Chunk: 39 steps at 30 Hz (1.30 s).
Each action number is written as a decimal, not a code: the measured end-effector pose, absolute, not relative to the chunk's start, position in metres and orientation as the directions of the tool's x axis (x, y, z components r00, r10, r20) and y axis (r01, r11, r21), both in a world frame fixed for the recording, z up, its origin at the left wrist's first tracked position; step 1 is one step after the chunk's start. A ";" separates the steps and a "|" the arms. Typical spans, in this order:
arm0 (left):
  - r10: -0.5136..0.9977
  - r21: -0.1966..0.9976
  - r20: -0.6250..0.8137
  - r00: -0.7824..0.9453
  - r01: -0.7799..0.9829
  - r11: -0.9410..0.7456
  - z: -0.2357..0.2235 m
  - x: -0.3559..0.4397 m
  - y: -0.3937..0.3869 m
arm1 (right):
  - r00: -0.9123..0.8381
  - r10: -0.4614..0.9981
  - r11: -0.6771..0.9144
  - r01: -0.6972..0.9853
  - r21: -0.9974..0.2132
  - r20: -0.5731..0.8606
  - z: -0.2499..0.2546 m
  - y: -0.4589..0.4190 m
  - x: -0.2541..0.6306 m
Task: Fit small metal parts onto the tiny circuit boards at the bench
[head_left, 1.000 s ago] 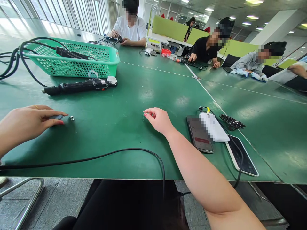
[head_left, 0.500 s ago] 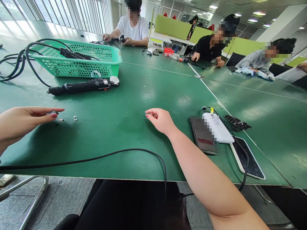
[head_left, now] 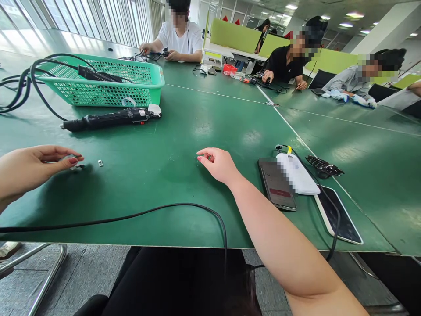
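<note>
On the near side of the basket (head_left: 155, 90), the driver (head_left: 108, 119) lies lengthwise along its wall, between it and the left hand (head_left: 39, 169). Farther nearer from the basket runs a cable (head_left: 148, 213); well to its right lie a phone (head_left: 278, 191) and a white pack (head_left: 304, 182). A small white piece (head_left: 100, 163) sits nearer than the basket, its long axis running roughly toward it. The left fingertips are close above a small part (head_left: 79, 166), grip unclear. The right hand (head_left: 215, 163), right of and nearer than the basket, has fingertips curled close; contact cannot be told.
</note>
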<state>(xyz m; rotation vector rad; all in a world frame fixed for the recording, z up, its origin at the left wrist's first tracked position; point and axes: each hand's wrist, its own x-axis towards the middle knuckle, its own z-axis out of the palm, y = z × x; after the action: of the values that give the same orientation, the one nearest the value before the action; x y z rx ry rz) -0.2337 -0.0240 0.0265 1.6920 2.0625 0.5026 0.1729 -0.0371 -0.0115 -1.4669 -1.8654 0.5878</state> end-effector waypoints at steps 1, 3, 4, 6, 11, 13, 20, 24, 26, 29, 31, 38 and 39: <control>0.982 0.554 -0.080 -0.169 0.812 0.184 0.026 -0.233 -0.025 | -0.132 0.963 0.263 0.654 -0.709 0.235 -0.011 -0.037 0.173; 0.984 0.659 -0.074 -0.161 0.733 0.169 0.026 -0.228 -0.028 | -0.135 0.963 0.262 0.652 -0.711 0.232 -0.011 -0.037 0.173; 0.984 0.713 -0.083 -0.161 0.680 0.171 0.027 -0.224 -0.029 | -0.136 0.964 0.261 0.652 -0.712 0.228 -0.011 -0.037 0.173; 0.973 0.749 -0.131 -0.189 0.624 0.222 0.028 -0.211 -0.032 | -0.138 0.965 0.258 0.651 -0.714 0.223 -0.011 -0.038 0.173; 0.991 0.733 -0.110 -0.081 0.667 0.136 0.021 -0.167 -0.024 | -0.146 0.964 0.262 0.652 -0.712 0.222 -0.010 -0.038 0.172; 0.998 0.720 -0.055 0.001 0.693 0.039 0.013 -0.145 -0.016 | -0.144 0.965 0.260 0.652 -0.712 0.220 -0.009 -0.039 0.172; 0.984 0.921 -0.003 0.178 0.383 -0.066 0.001 -0.029 -0.016 | -0.162 0.968 0.251 0.680 -0.689 0.192 -0.009 -0.037 0.174; 0.969 0.995 -0.079 0.235 0.076 0.063 0.002 0.016 -0.023 | -0.231 0.966 0.248 0.711 -0.658 0.114 -0.006 -0.036 0.178; 0.965 0.995 -0.071 0.251 -0.049 0.086 0.000 0.020 -0.022 | -0.254 0.964 0.241 0.725 -0.645 0.074 -0.004 -0.037 0.179; 0.961 0.983 -0.064 0.269 -0.148 0.107 -0.001 0.011 -0.016 | -0.282 0.958 0.253 0.752 -0.609 0.050 -0.001 -0.039 0.179; 0.960 0.975 -0.080 0.267 -0.180 0.131 0.001 0.002 -0.011 | -0.298 0.952 0.280 0.759 -0.588 0.069 -0.001 -0.041 0.176; 0.972 0.982 -0.081 0.219 -0.150 0.115 0.005 -0.012 -0.001 | -0.295 0.939 0.345 0.780 -0.522 0.180 -0.007 -0.041 0.158; 0.969 0.979 -0.090 0.230 -0.158 0.129 0.004 -0.012 -0.001 | -0.295 0.935 0.354 0.782 -0.513 0.195 -0.007 -0.041 0.156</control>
<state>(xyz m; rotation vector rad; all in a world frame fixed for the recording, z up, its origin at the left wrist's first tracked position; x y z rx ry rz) -0.0122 -0.0009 0.0043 1.1017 0.9722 1.0431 0.1564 -0.0406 -0.0072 -1.4939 -2.1614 0.4454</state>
